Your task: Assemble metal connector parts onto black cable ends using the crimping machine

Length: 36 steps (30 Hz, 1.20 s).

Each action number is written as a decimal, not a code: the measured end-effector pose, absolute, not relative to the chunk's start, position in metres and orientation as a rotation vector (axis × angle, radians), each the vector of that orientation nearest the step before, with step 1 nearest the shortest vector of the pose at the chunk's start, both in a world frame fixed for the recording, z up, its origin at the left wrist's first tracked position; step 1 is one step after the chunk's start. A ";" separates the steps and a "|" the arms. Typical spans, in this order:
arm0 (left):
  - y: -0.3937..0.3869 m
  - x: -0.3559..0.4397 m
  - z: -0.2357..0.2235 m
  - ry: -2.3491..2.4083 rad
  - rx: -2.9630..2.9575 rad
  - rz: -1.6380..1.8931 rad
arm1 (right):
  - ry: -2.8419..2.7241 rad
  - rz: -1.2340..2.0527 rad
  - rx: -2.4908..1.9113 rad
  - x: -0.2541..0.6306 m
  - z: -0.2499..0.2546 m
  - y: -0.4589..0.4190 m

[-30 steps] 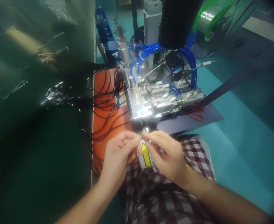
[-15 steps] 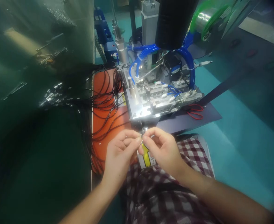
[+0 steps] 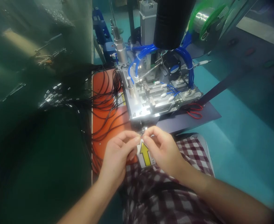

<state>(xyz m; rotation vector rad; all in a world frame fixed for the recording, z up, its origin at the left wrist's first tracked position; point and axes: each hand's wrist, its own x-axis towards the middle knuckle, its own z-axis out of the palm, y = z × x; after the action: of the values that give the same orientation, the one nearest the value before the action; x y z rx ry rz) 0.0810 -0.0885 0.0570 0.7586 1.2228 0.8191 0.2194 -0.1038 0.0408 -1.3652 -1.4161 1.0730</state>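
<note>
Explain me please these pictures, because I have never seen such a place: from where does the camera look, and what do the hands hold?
The view comes from a camera on the person's head, looking forward and down. The bare left hand and right hand pinch close together at a tiny thin piece, too small to identify. Beyond them is a metal machine with blue tubes. To its left, black cables lie across an orange surface.
</note>
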 end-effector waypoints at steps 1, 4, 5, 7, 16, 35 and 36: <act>-0.088 0.081 0.057 1.243 0.777 0.811 | -1.484 0.948 -1.367 0.220 0.040 -0.105; -0.089 0.081 0.056 1.311 0.844 0.783 | -1.694 0.572 -1.365 0.223 0.039 -0.107; -0.089 0.080 0.056 1.331 0.865 0.772 | -1.754 0.473 -1.361 0.224 0.039 -0.107; -0.089 0.079 0.055 1.358 0.912 0.751 | -1.841 0.327 -1.361 0.225 0.040 -0.107; -0.088 0.077 0.058 1.311 0.841 0.700 | -1.658 0.812 -1.450 0.225 0.043 -0.109; -0.088 0.077 0.057 1.179 0.737 0.757 | -1.088 1.442 -1.288 0.217 0.037 -0.104; -0.088 0.077 0.057 1.163 0.731 0.765 | -1.065 1.457 -1.278 0.216 0.038 -0.105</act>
<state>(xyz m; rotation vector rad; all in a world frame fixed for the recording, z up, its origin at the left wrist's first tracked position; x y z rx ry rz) 0.0769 -0.0884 0.0565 0.7314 1.1630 0.7654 0.2161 -0.1046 0.0375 -1.2785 -1.0655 1.4565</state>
